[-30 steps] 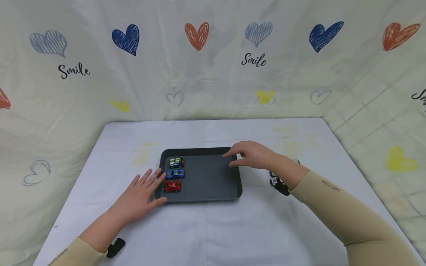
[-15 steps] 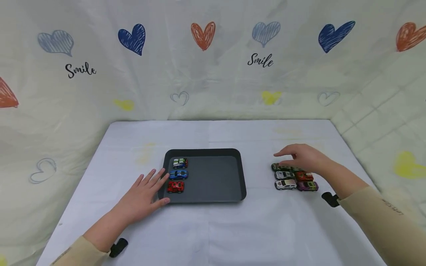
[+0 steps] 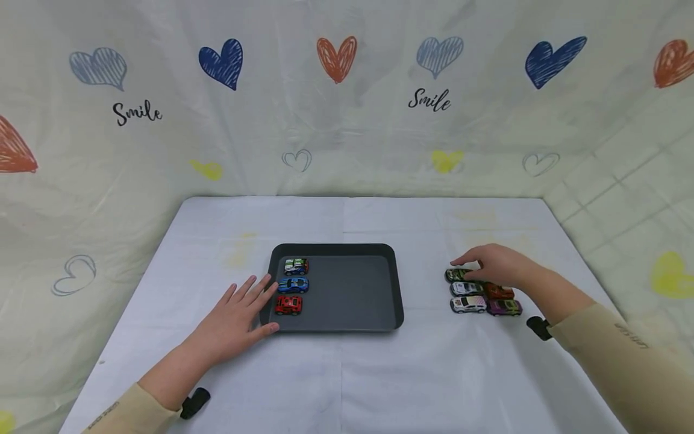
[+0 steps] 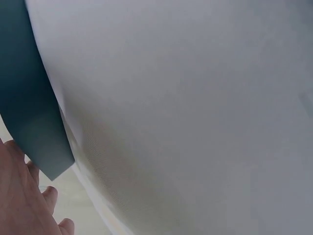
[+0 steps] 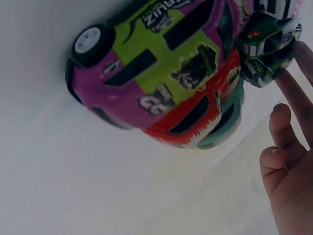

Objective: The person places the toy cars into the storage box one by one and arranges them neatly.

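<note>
My left hand (image 3: pixel 233 319) lies with fingers spread along the left rim of a dark grey tray (image 3: pixel 347 295); the tray's outer wall (image 4: pixel 36 98) shows beside it in the left wrist view. Inside, at the tray's left side, stand a green-and-white toy car (image 3: pixel 296 266), a blue one (image 3: pixel 293 285) and a red one (image 3: pixel 288 305). My right hand (image 3: pixel 499 265) is over a group of toy cars, thumb and forefinger apart at a green toy car (image 3: pixel 456 275). In the right wrist view its fingertips are close by the green car; whether they touch it is unclear.
Close to the green car are a silver toy car (image 3: pixel 466 289), a white one (image 3: pixel 468 304), a red-orange one (image 3: pixel 500 292) and a purple-and-green one (image 3: pixel 505 308). Another greenish car is partly hidden behind the red-orange one. A white cloth (image 3: pixel 368 374) covers the table.
My right hand has gone from above the tray's right rim to the car group on the right, then lowered to the green car. My left hand keeps its place on the tray.
</note>
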{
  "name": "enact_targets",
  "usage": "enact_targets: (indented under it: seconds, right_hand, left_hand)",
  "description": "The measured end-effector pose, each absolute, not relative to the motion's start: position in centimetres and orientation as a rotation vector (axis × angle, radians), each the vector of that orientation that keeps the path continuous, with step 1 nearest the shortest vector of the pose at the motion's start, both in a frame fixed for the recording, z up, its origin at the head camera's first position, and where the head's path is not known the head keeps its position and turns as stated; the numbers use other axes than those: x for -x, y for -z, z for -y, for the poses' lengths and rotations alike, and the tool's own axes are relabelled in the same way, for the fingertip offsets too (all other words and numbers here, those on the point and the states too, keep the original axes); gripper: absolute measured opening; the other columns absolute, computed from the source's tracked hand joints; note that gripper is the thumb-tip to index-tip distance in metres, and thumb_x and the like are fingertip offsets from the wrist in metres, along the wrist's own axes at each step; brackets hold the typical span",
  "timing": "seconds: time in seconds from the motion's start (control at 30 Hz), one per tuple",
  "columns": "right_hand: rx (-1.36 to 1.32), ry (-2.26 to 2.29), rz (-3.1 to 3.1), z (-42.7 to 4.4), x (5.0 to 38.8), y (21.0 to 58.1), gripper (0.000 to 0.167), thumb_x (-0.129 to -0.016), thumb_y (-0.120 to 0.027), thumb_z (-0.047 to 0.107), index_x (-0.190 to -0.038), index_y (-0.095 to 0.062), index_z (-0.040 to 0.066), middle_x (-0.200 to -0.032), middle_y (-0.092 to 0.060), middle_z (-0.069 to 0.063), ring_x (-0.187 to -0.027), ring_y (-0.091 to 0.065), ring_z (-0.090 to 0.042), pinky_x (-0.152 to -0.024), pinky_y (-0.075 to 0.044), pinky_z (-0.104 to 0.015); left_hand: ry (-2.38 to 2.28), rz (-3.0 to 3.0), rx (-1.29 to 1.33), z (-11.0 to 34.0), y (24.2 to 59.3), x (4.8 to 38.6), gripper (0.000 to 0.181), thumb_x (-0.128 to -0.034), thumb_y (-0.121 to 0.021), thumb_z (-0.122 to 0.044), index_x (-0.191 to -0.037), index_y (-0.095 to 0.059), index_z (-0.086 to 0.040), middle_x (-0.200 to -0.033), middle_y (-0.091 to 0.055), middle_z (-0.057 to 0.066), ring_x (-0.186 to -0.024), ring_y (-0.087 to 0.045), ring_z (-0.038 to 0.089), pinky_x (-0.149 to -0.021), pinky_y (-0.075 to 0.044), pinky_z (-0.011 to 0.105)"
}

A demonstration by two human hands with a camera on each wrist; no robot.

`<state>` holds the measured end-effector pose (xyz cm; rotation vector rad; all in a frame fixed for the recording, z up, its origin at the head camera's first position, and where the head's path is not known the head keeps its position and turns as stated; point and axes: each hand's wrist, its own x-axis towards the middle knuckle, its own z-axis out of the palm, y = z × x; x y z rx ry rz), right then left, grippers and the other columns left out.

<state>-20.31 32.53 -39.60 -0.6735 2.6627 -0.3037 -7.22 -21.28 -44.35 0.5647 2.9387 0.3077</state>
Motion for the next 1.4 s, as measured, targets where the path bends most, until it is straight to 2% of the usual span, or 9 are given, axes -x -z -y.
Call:
enact_targets:
  seconds: [0.1, 0.47, 0.87, 1.2, 1.4]
  right_hand:
    - [0.673, 0.288, -2.655, -32.4, 20.5, 40.1, 0.035, -0.092, -0.073, 0.023, -0.126, -0.071, 0.019, -0.128, -0.065, -0.014, -0.118, -0.059, -0.036, -0.093, -0.051, -0.053]
    - [0.668, 0.273, -2.669, -32.5, 20.8, 40.9, 0.03, -0.092, -0.073, 0.023, -0.121, -0.074, 0.02, -0.124, -0.067, -0.012, -0.114, -0.062, -0.034, -0.091, -0.052, -0.052]
    - [0.712, 0.296, -2.718, -32.1, 21.0, 40.1, 0.027, -0.092, -0.072, 0.02, -0.119, -0.075, 0.019, -0.122, -0.068, -0.011, -0.118, -0.059, -0.038, -0.096, -0.048, -0.056]
    - [0.75, 0.344, -2.742, -30.3, 21.6, 39.0, 0.028, -0.092, -0.073, 0.023, -0.12, -0.074, 0.022, -0.121, -0.069, -0.005, -0.114, -0.062, -0.031, -0.092, -0.052, -0.051]
    - [0.819, 0.404, -2.747, -27.6, 22.1, 37.6, 0.029, -0.091, -0.073, 0.021, -0.121, -0.074, 0.022, -0.12, -0.07, -0.001, -0.11, -0.064, -0.026, -0.088, -0.053, -0.046]
  left_hand:
    - [-0.302, -2.935, -0.571, 21.3, 44.3, 7.3, 0.084, -0.0933, -0.055, -0.063, -0.159, -0.026, -0.019, -0.165, -0.017, 0.003, -0.151, -0.014, 0.034, -0.118, -0.011, 0.059]
    - [-0.285, -2.946, -0.577, 21.4, 44.7, 7.4, 0.086, -0.0929, -0.046, -0.07, -0.159, -0.024, -0.021, -0.166, -0.016, 0.001, -0.151, -0.014, 0.033, -0.119, -0.012, 0.059]
    - [-0.292, -2.944, -0.573, 21.4, 44.8, 7.3, 0.084, -0.0936, -0.051, -0.066, -0.159, -0.024, -0.021, -0.166, -0.016, 0.001, -0.151, -0.013, 0.033, -0.119, -0.012, 0.059]
    - [-0.276, -2.95, -0.586, 21.5, 44.8, 7.4, 0.084, -0.0935, -0.052, -0.065, -0.159, -0.024, -0.021, -0.166, -0.016, 0.001, -0.151, -0.014, 0.033, -0.118, -0.012, 0.06]
    - [-0.284, -2.937, -0.58, 21.5, 44.8, 7.4, 0.086, -0.0926, -0.046, -0.071, -0.159, -0.024, -0.021, -0.166, -0.016, 0.001, -0.151, -0.011, 0.032, -0.119, -0.011, 0.059]
